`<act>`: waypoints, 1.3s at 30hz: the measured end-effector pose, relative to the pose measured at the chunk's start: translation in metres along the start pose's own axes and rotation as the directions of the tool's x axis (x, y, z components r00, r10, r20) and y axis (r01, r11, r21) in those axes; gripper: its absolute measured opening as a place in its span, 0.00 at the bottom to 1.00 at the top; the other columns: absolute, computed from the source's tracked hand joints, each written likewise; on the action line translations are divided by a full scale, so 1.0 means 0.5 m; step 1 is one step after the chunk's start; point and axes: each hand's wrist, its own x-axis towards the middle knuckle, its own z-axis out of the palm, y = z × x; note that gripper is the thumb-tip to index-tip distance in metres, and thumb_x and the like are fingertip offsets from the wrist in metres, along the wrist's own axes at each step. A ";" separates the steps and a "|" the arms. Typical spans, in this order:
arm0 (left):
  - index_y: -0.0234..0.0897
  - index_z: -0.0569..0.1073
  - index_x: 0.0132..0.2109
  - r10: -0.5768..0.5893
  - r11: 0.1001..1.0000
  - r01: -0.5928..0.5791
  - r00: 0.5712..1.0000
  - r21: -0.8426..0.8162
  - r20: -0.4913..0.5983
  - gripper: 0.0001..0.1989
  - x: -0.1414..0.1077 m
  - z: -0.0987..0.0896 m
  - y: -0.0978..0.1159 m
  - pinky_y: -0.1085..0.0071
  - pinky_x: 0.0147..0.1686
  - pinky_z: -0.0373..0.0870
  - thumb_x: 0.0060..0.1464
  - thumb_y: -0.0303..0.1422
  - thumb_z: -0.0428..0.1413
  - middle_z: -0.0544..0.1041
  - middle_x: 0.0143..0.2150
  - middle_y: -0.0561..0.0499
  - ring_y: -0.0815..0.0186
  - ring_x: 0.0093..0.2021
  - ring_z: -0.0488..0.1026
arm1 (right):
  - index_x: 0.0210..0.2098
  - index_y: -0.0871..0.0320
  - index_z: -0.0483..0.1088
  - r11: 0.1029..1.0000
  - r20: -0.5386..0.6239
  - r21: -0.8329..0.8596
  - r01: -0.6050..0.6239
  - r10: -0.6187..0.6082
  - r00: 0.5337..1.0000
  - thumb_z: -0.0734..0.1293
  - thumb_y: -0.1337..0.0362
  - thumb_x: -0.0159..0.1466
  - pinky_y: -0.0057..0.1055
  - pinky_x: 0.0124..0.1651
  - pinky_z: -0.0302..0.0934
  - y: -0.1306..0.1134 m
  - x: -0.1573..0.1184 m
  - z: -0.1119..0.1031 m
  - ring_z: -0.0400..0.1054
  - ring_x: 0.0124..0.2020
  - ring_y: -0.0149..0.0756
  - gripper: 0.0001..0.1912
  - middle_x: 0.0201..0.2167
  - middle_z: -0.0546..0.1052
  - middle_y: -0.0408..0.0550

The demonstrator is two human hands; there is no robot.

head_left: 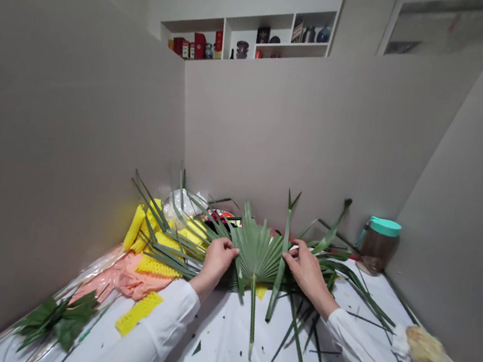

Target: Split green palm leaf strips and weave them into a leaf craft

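A trimmed green fan-shaped palm leaf [258,250] stands over the white-covered table, its stalk pointing toward me. My left hand [220,257] pinches the leaf's left edge between thumb and fingers. On the other side, my right hand [305,268] has its fingers closed on a long narrow leaf strip [283,254], which is upright beside the fan's right edge and forked at the top. Behind both hands spread more palm leaves with long thin blades.
Yellow foam netting [162,254] and a pink cloth [125,275] lie left, with cut leaves [62,317] nearer me. A jar with a turquoise lid [381,244] stands back right. A wrapped bundle [425,352] lies at right. Grey partitions surround the table [215,358].
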 end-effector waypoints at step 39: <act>0.36 0.76 0.34 0.405 0.819 -0.045 0.752 -0.572 0.520 0.11 -0.483 -0.059 0.122 0.75 0.23 0.52 0.58 0.39 0.61 0.65 0.26 0.56 0.74 0.24 0.56 | 0.30 0.56 0.71 0.557 0.144 0.828 -0.070 -0.091 0.985 0.71 0.57 0.64 0.27 0.34 0.56 -0.295 -0.469 -0.207 0.60 0.29 0.29 0.11 0.26 0.68 0.38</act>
